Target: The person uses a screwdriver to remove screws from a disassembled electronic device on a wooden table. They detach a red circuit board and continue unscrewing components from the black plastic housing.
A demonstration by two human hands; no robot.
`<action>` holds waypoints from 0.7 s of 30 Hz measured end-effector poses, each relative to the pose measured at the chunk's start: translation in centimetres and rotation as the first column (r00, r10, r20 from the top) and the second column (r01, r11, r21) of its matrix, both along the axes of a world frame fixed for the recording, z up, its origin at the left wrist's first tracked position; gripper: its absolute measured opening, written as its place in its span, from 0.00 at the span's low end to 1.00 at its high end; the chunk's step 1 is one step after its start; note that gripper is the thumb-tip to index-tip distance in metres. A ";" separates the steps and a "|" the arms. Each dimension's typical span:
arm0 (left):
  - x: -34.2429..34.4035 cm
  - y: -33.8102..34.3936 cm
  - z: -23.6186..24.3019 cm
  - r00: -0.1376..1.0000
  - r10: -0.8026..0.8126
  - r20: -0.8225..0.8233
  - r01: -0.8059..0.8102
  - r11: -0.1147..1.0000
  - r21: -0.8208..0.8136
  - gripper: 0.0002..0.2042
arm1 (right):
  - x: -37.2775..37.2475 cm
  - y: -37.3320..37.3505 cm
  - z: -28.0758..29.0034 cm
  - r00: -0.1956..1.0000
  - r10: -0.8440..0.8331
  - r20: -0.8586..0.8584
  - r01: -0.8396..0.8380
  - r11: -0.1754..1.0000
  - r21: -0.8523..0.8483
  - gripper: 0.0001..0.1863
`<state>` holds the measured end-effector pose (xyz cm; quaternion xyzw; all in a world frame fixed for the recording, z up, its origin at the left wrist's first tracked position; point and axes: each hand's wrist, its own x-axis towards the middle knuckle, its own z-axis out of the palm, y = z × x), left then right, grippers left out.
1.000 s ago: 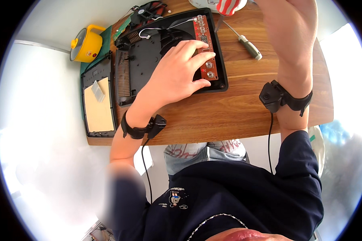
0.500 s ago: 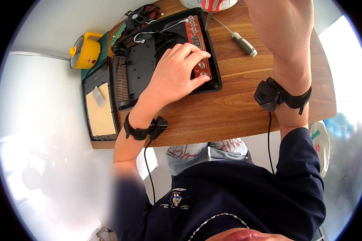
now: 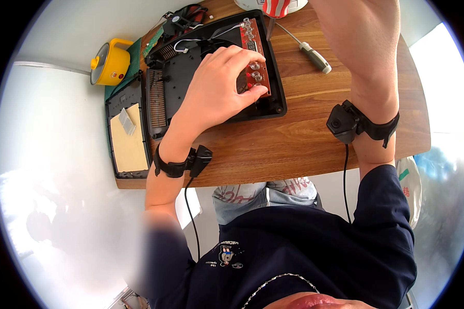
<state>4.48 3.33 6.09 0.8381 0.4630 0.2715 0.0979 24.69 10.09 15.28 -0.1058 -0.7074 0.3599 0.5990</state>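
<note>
A red circuit board with a small display and several round components lies along the right side of a black plastic housing. My left hand reaches across the housing, its curved fingers and thumb holding the board near its right edge. Above the far end of the board stands a screwdriver with a red and white handle, its shaft pointing down at the housing's rim. My right forearm runs out over the upper edge of the picture; the hand itself is out of sight.
Right of the housing lies a grey-green handled screwdriver. A black panel with a beige sheet sits at the left, below a yellow pot. A black fan-like part with wires lies at the back. The wooden table has a curved edge.
My left hand has slid slightly left, with its thumb and fingers still at the board. Housing, board and upright screwdriver sit slightly further right in the picture.
</note>
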 end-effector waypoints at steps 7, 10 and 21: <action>-1.8 0.3 1.0 0.980 0.025 0.198 -0.002 0.993 -0.116 0.20 | -0.1 0.0 0.2 1.000 -0.005 0.025 0.005 1.000 -0.008 0.17; -2.6 0.6 1.4 0.957 0.055 0.286 -0.007 0.986 -0.167 0.21 | -0.2 0.0 0.6 0.998 -0.026 0.063 0.028 0.999 -0.025 0.17; -2.7 1.1 0.3 0.921 0.049 0.387 0.032 0.980 -0.199 0.23 | -2.0 0.4 -0.3 0.813 -0.424 0.399 0.411 0.903 0.121 0.14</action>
